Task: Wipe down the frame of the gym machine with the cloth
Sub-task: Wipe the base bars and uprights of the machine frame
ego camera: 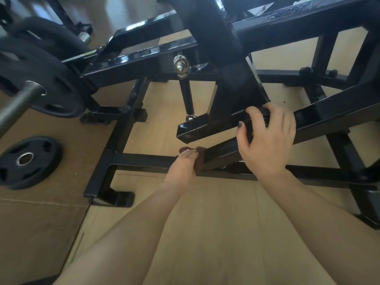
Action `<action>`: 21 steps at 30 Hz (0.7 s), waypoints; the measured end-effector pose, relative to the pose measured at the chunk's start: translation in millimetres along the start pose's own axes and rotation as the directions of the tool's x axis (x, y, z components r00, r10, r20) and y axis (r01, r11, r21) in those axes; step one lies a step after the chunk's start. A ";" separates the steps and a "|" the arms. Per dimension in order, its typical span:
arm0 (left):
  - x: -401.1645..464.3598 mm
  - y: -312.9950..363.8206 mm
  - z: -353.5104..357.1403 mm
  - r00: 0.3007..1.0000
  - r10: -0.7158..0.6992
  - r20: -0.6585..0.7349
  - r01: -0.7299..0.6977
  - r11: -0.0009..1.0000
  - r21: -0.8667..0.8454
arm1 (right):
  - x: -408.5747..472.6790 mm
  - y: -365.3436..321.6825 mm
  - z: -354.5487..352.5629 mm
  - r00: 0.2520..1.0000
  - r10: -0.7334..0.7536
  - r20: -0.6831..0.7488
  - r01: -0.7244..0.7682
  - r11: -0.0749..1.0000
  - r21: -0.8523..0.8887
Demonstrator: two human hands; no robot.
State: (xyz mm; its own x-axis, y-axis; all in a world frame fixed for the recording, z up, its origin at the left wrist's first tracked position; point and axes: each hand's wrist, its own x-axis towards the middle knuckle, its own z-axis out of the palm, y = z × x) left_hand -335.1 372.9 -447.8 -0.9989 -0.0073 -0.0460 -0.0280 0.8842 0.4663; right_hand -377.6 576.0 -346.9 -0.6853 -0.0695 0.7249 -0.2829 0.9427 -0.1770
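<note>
The black steel frame (144, 161) of the gym machine fills the view, with low floor bars and slanted beams. My left hand (182, 167) grips a small brown cloth (200, 156) against the end of a low slanted beam (222, 153), just above the floor bar. Most of the cloth is hidden behind my fingers and the beam. My right hand (267, 138) curls over the upper slanted beam (329, 112), fingers wrapped round its top edge.
A loose black weight plate (26, 161) lies on the floor at the left. A loaded plate (41, 79) sits on a steel sleeve at upper left. A chrome joint and link rod (186, 93) hang in the middle. Light wooden floor lies below.
</note>
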 end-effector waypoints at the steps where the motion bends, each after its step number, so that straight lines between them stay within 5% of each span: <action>1: -0.1 6.2 -0.2 0.999 0.006 -0.047 -0.010 0.997 -0.071 | 0.0 -3.2 -1.0 1.000 0.007 0.001 -0.007 1.000 -0.004; 6: -4.2 15.5 1.0 0.983 0.174 -0.065 -0.180 0.979 -0.100 | 0.9 -14.4 -8.7 0.998 0.054 0.032 -0.054 0.999 -0.007; 10: -1.8 -27.2 4.0 0.986 0.165 0.029 -0.167 0.984 0.065 | -0.4 -64.2 -21.8 0.965 -0.255 0.059 0.235 0.943 0.235; 11: -0.5 -33.6 5.5 0.982 0.188 0.031 -0.190 0.980 0.066 | -3.8 -79.5 -18.1 0.931 -0.311 0.191 0.257 0.930 0.262; 13: -0.4 -35.3 7.2 0.980 0.199 0.022 -0.200 0.978 0.059 | -18.6 -92.3 5.1 0.750 -0.294 0.593 0.264 0.955 0.139; 16: -3.5 -34.8 4.5 0.977 0.214 0.013 -0.215 0.974 0.069 | -42.3 -71.8 37.2 0.527 -0.182 0.830 0.435 0.897 -0.080; 18: -5.6 -40.0 -1.3 0.970 0.243 0.025 -0.244 0.967 0.079 | -50.0 -57.7 43.7 0.484 -0.182 0.856 0.527 0.841 -0.119; 21: -11.6 -48.5 -8.7 0.967 0.256 0.012 -0.256 0.962 0.096 | -53.9 -59.3 45.2 0.530 -0.187 0.827 0.509 0.850 -0.134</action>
State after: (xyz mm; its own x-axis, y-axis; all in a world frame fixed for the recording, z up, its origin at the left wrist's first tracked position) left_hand -322.4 326.0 -462.2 -0.9723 0.2245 0.0647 0.2321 0.8972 0.3757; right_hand -354.2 509.1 -405.5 -0.8653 -0.4832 -0.1334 -0.4996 0.8099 0.3074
